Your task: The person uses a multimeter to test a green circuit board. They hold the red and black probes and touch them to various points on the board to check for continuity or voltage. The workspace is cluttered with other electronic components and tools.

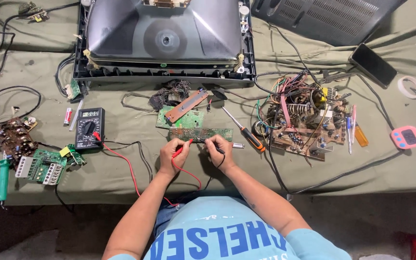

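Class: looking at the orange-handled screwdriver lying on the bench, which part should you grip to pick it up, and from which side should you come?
Probably the orange and black handle, from the near edge of the table. It is the thick end and points toward the person; the thin shaft runs away toward the tube's frame.

Cloth-covered bench (121, 178); multimeter (89, 127); circuit boards (201, 133); screwdriver (241, 129).

You're sat at an electronics repair workshop, no question. The cloth-covered table (121, 173) has an opened-up tube television (164, 38) at 12 o'clock, a multimeter (89, 127) at 9 o'clock, loose circuit boards (44, 166) scattered about, a gutted chassis board (304, 123) at 2 o'clock, a screwdriver (244, 130), and a green desoldering pump (2, 179) at 8 o'clock.
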